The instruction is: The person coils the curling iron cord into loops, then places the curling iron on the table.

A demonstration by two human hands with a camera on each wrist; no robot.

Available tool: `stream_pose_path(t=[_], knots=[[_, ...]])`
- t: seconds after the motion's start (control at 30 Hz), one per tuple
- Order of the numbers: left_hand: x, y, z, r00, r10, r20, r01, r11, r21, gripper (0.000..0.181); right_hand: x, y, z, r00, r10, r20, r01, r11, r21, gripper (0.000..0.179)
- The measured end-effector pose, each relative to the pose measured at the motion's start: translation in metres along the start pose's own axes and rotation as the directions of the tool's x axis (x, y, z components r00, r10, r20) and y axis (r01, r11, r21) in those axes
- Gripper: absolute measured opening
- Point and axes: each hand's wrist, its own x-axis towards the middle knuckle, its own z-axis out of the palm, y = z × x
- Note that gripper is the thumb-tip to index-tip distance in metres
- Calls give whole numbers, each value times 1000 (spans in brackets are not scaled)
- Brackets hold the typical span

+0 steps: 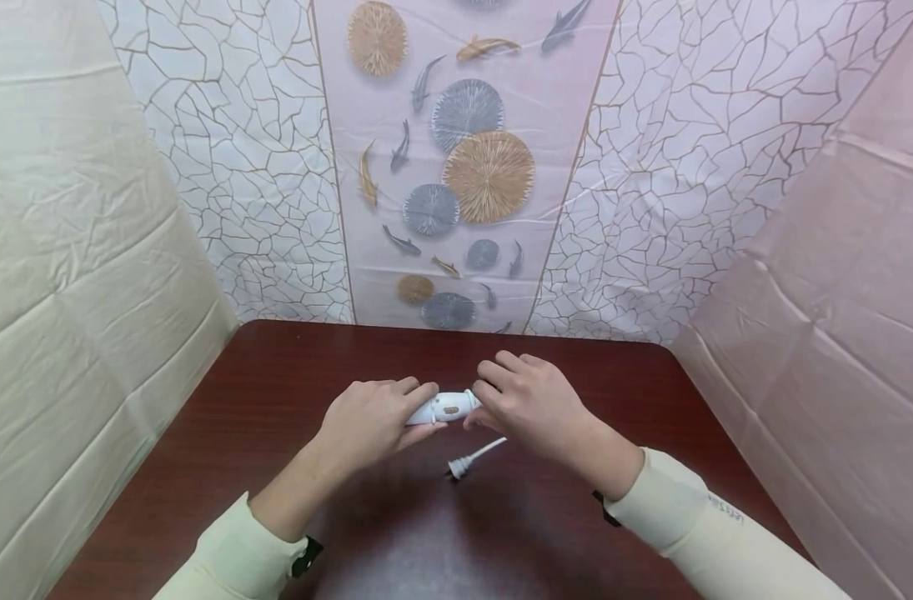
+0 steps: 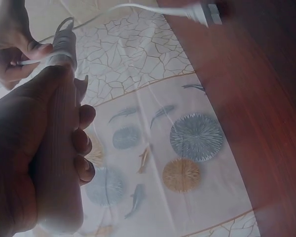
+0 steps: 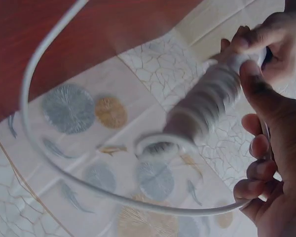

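Left hand [image 1: 369,417]: fingers and thumb curled round white appliance [image 1: 453,407], gripping its body. Appliance held between hands, above dark red table [image 1: 276,358], roughly level in head view. Cord [image 3: 61,170] wound in coils about appliance's right end, blurred in right wrist view; loose length loops away. Two-pin plug [image 1: 459,468] nearer person than appliance; cannot tell whether touching table. Right hand [image 1: 534,408]: fingers curled on cord beside coiled end.

Draped booth [image 1: 824,325], room type unclear: patterned backdrop [image 1: 464,175], plain side sheets [image 1: 73,283], reddish table [image 1: 621,400]
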Motion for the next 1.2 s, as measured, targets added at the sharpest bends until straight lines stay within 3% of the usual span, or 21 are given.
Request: stream_pose_path(t=[0.17, 0.3, 0.4, 0.5, 0.67, 0.8, 0.93, 1.13, 1.2], knots=[[0, 2, -1, 999, 47, 16, -47, 999, -2, 45, 7, 8, -5, 997, -25, 71, 26, 1000, -3, 54], [0, 2, -2, 996, 83, 16, -83, 997, 0, 46, 11, 14, -6, 995, -43, 93, 38, 998, 51, 60], [0, 2, -2, 994, 105, 7, -105, 994, -8, 46, 12, 20, -4, 993, -55, 108, 37, 986, 164, 60], [-1, 4, -2, 993, 121, 2, -121, 993, -17, 45, 13, 26, -3, 981, -59, 183, -6, 942, 337, 52], [0, 7, -3, 990, 141, -3, -141, 989, -33, 45, 17, 35, -6, 936, -68, 344, -171, 769, 616, 22], [-1, 8, -4, 985, 169, -21, -170, 985, -42, 44, 20, 40, -4, 913, -91, 399, -259, 625, 736, 12], [-2, 8, -4, 980, 193, -57, -195, 980, -43, 45, 19, 43, 3, 896, -99, 433, -331, 503, 798, 8], [-3, 9, -5, 974, 206, -97, -211, 977, -39, 46, 9, 47, 18, 833, -90, 546, -501, 294, 814, 4], [-3, 9, -6, 973, 209, -101, -214, 976, -43, 47, 4, 47, 25, 817, -85, 571, -538, 245, 807, 2]])
